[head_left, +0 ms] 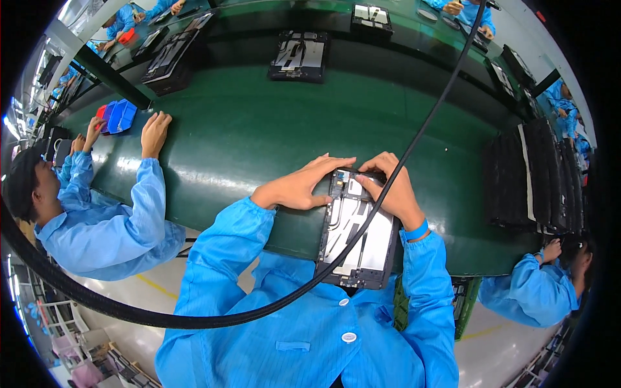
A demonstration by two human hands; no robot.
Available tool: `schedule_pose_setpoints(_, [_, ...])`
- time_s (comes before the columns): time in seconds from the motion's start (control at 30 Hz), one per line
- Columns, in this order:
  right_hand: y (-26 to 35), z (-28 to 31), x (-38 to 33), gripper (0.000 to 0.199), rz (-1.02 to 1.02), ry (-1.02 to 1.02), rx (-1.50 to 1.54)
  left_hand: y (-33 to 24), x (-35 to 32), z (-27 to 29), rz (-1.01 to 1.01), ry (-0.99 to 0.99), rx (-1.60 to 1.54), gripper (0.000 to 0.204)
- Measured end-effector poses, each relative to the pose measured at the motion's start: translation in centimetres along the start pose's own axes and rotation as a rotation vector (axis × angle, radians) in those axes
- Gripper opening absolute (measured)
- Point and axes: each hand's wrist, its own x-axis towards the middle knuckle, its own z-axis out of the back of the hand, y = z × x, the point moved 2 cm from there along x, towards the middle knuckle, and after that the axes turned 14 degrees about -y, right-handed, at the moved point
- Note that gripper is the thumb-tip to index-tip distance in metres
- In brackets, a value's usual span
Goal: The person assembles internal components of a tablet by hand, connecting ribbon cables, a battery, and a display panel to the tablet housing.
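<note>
An opened tablet lies in front of me at the table's near edge, its lower end toward my chest. White battery panels, dark ribbon cables and small boards show inside its black frame. My left hand grips its upper left corner, thumb at the side and fingers along the top edge. At the upper right, my right hand is closed on the frame, with the thumb pressed on the inner parts near the top. Whether a small part sits under that thumb is hidden. A blue band circles my right wrist.
A thick black cable crosses the view in front of the tablet. More opened tablets lie beyond on the green table. Dark padded slabs stand at right. A co-worker's hand rests at left near blue bins.
</note>
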Motion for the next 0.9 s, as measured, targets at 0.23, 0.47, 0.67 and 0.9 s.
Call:
schedule_pose_setpoints(0.23, [0.0,0.3,-0.8,0.012,0.028,-0.017,-0.035,-0.2,0.1,-0.1,0.034,0.052,0.013,0.106])
schedule_pose_setpoints(0.47, [0.3,0.3,-1.2,0.013,0.055,0.035,-0.029,-1.7,-0.5,-1.0,0.036,0.076,0.236,0.099])
schedule_pose_setpoints(0.67, [0.3,0.5,-1.4,0.016,0.039,0.081,-0.05,-0.4,-1.0,-1.0,0.021,0.035,0.069,0.096])
schedule_pose_setpoints(0.9, [0.1,0.1,-1.5,0.018,0.057,0.019,-0.054,-0.9,-0.8,-0.7,0.067,0.03,0.035,0.101])
